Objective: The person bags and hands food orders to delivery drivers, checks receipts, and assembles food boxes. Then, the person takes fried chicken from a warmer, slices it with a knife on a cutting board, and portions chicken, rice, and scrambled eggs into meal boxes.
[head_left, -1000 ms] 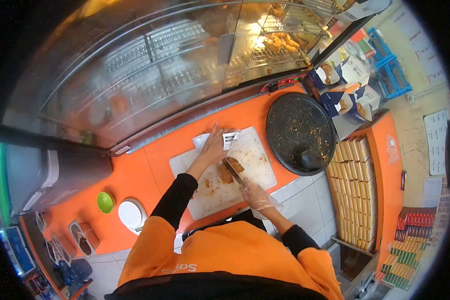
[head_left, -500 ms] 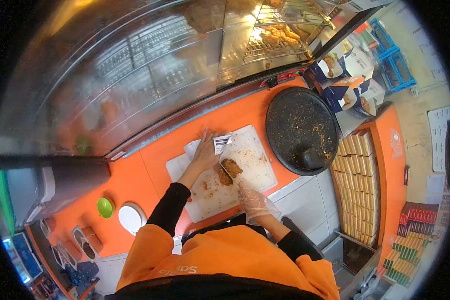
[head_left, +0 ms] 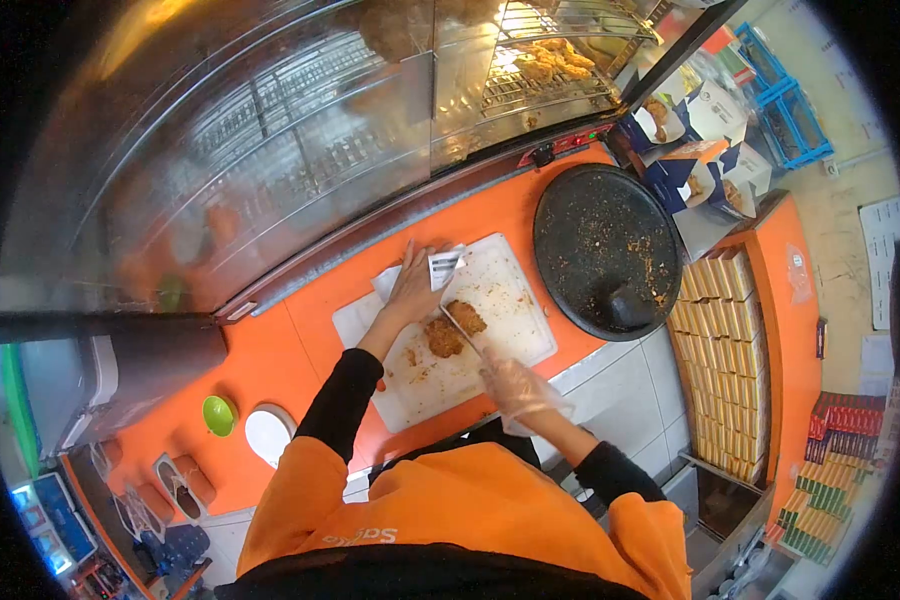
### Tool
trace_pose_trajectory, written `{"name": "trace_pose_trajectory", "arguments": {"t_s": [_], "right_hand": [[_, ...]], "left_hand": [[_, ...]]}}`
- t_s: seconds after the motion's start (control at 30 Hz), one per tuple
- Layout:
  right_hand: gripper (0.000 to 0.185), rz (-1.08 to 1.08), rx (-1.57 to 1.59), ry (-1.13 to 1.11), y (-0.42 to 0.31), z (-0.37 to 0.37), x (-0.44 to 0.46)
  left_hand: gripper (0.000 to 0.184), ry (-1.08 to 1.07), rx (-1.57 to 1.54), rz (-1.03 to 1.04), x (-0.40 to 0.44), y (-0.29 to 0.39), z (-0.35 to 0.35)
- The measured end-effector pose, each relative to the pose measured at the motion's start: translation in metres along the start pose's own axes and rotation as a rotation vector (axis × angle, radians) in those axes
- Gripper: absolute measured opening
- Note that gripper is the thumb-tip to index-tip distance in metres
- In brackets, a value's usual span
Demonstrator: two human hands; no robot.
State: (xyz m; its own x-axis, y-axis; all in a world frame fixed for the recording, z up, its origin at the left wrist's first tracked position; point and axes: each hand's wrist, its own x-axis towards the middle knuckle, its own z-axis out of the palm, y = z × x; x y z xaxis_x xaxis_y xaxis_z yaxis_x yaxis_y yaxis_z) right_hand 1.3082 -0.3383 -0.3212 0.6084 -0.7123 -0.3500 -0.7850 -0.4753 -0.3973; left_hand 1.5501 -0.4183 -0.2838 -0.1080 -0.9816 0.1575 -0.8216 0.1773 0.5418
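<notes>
A browned piece of fried chicken lies on the white cutting board, with loose crumbs around it. My right hand, in a clear plastic glove, is closed around a knife. The knife's blade slants across the chicken; how deep it has gone I cannot tell. My bare left hand rests with fingers stretched out over a white paper packet at the board's far left edge. Part of that packet is hidden under the hand.
A round black tray with crumbs stands right of the board. Beyond the orange counter rises a glass warming cabinet. A green bowl and white lid sit left. Filled boxes stand at the back right.
My right hand has shifted slightly right and the knife's blade shows more plainly across the chicken. My left hand stays on the packet. The whole view has shifted a little.
</notes>
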Motion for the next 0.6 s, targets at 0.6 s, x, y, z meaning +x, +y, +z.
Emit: {"name": "trace_pose_trajectory", "arguments": {"t_s": [0.6], "right_hand": [[0.039,0.196,0.064,0.096,-0.031,-0.005,-0.022]], "left_hand": [[0.065,-0.142,0.079,0.171,-0.001,-0.013,0.017]]}}
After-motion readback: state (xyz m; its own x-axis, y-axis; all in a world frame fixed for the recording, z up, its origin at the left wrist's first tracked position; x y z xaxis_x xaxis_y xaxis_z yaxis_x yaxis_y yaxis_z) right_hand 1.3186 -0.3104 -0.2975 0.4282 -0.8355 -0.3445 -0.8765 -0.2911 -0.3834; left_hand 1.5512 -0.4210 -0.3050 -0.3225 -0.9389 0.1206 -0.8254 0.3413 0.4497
